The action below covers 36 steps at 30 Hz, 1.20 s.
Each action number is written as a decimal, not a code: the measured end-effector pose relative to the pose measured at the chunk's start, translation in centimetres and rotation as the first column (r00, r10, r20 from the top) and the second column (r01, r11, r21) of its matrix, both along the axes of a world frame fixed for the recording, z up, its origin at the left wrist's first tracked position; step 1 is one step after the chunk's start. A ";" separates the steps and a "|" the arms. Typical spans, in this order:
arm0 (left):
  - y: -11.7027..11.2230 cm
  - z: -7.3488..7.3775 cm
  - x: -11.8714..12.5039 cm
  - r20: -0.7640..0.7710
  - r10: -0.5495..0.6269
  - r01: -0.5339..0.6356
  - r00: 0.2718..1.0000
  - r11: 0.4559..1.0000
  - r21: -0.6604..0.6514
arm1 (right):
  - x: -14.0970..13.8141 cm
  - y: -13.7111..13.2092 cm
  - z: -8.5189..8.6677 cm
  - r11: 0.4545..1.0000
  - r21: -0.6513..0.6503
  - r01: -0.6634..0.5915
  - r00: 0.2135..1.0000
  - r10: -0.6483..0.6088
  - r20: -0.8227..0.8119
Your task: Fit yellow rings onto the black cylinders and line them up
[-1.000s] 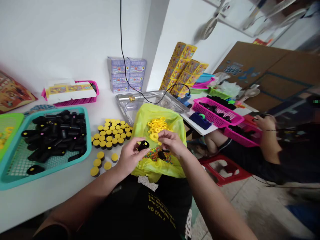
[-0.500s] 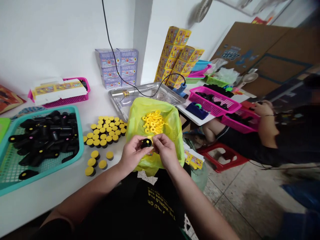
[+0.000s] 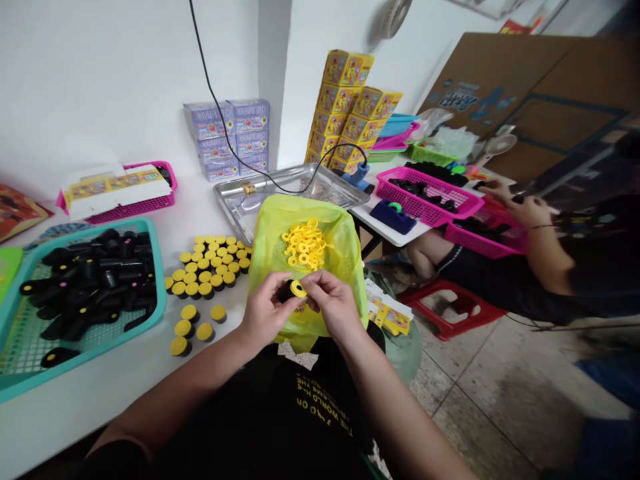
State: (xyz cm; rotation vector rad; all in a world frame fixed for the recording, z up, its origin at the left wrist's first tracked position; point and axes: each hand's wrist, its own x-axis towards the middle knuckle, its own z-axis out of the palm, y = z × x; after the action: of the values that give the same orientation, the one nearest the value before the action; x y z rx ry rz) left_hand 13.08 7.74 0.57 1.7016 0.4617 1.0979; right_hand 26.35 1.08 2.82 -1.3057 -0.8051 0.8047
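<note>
My left hand [image 3: 263,313] is shut around a short black cylinder [image 3: 286,292], whose body it partly hides. My right hand [image 3: 334,307] pinches a yellow plastic ring [image 3: 299,289] against the cylinder's end. Both hands are over the mouth of a yellow-green plastic bag [image 3: 340,250], which holds a heap of similar yellow rings [image 3: 305,245]. Small multicoloured beads [image 3: 301,308] show just below my fingers, mostly hidden. To the left, on the white table [image 3: 100,407], stand many yellow-capped black cylinders [image 3: 205,277].
A teal tray [image 3: 156,293] holds several black tubes at left. A steel tray [image 3: 295,185] lies behind the bag, with a black cable across it. At right, a co-worker's hand [image 3: 525,210] works by pink baskets [image 3: 430,193]. Stacked boxes [image 3: 340,107] stand behind.
The yellow ring now sits at the black cylinder's end, between both hands. My hands have drawn closer together. The view has swung left, and the co-worker's hand has shifted.
</note>
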 end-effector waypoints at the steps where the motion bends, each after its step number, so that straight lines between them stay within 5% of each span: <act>1: 0.0 0.0 0.0 -0.003 -0.012 0.012 1.000 1.000 0.015 | 0.0 0.0 -0.1 1.000 -0.004 0.006 1.000 -0.006 0.004; 12: -0.4 -0.1 -0.4 0.031 0.034 -0.037 0.999 0.994 0.102 | -0.8 0.4 -0.5 0.999 0.026 0.039 0.999 -0.038 -0.032; 19: -0.8 -0.6 -0.7 0.072 0.182 -0.195 0.981 0.940 0.280 | -1.7 -0.3 -0.5 0.985 -0.136 -0.102 0.991 0.089 -0.098; 23: -1.0 -0.3 -0.5 0.071 0.216 -0.227 0.974 0.917 0.329 | -2.4 -0.3 -0.7 0.998 -0.057 0.006 0.991 -0.013 -0.135; 32: -0.5 -0.8 -0.9 0.119 0.320 -0.329 0.940 0.752 0.571 | -4.0 0.2 -0.6 0.995 -0.048 0.084 0.980 -0.091 -0.179; 36: -0.7 -1.1 -1.1 0.152 0.334 -0.358 0.930 0.736 0.575 | -4.7 0.3 -0.6 0.994 -0.025 0.110 0.955 -0.112 -0.274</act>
State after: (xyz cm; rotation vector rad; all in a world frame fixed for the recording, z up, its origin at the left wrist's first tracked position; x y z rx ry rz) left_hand 12.00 7.05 -0.55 2.1912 0.4472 1.6810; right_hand 21.62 1.41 2.25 -1.2032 -0.5027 0.8776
